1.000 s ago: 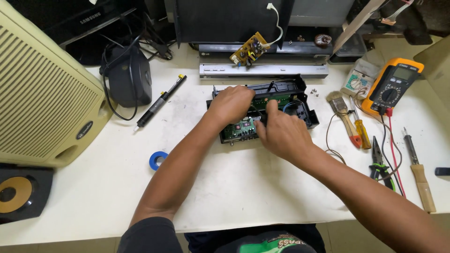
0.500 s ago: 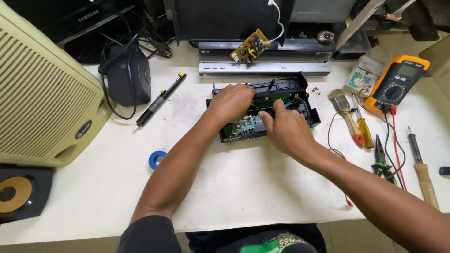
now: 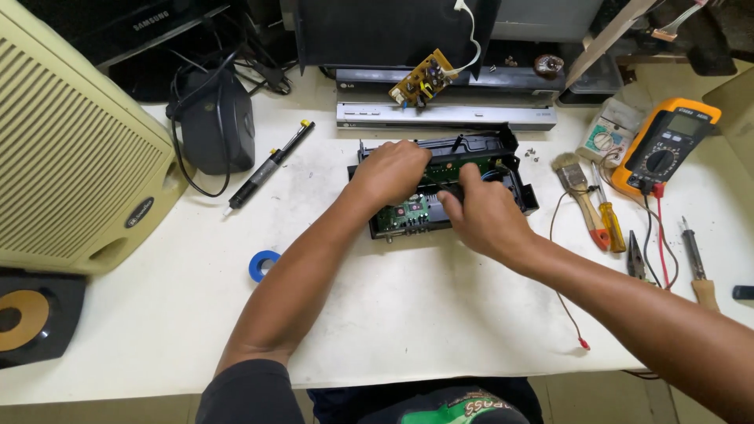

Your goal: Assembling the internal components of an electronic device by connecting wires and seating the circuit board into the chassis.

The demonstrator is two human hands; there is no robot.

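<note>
Both my hands are in the open black box [image 3: 503,149], on its green board [image 3: 408,212]. Left hand [image 3: 393,169] lies flat and loose on it. Right hand [image 3: 483,212] is pressing down with its fingers, can't tell if it's gripping anything.

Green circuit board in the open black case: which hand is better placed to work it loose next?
Probably the right hand: its fingers lie across the green circuit board, on the near part. The left hand rests at the back left of the black case, seemingly steadying it.

Single head view, looking steeply down, close over white workbench [image 3: 440,314]; no second view.
</note>
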